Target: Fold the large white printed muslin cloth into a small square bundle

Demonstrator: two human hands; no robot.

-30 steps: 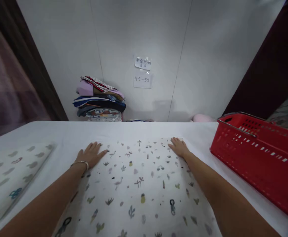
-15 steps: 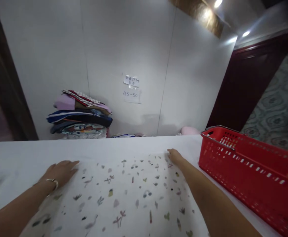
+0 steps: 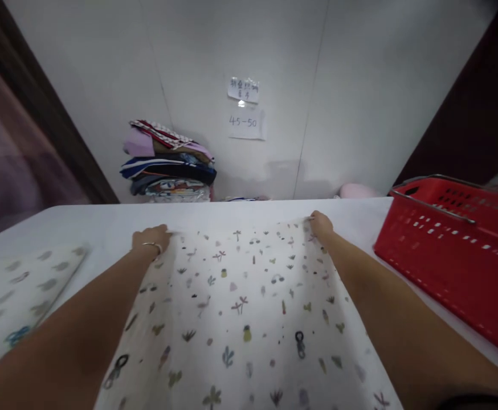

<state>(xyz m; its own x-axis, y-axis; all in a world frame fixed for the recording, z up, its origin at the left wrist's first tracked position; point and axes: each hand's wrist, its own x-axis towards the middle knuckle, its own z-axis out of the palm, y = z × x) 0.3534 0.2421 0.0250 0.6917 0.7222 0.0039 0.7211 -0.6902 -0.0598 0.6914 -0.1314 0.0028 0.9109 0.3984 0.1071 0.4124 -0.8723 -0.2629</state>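
Observation:
A white cloth point(image 3: 249, 302) printed with small palms, flamingos, pineapples and rainbows stretches from the far part of the table down toward me. Its far left corner is pinched in my left hand point(image 3: 151, 238), which wears a bracelet on the wrist. My right hand point(image 3: 321, 225) grips the far right corner. Between the two hands the far edge runs nearly straight, and the cloth's sides slope down toward the bottom of the view. The near end of the cloth lies out of sight below.
On the white table point(image 3: 103, 219), another patterned cloth point(image 3: 22, 285) lies at the left. A red plastic basket point(image 3: 445, 273) with metal handles stands at the right. Behind the table are a stack of folded fabrics point(image 3: 172, 165), a pink rounded thing point(image 3: 355, 191) and a wall with paper signs point(image 3: 247, 122).
My left hand has moved from lying open beside the cloth to pinching its far left corner. The cloth is now drawn straighter between both hands. The view has tilted downward.

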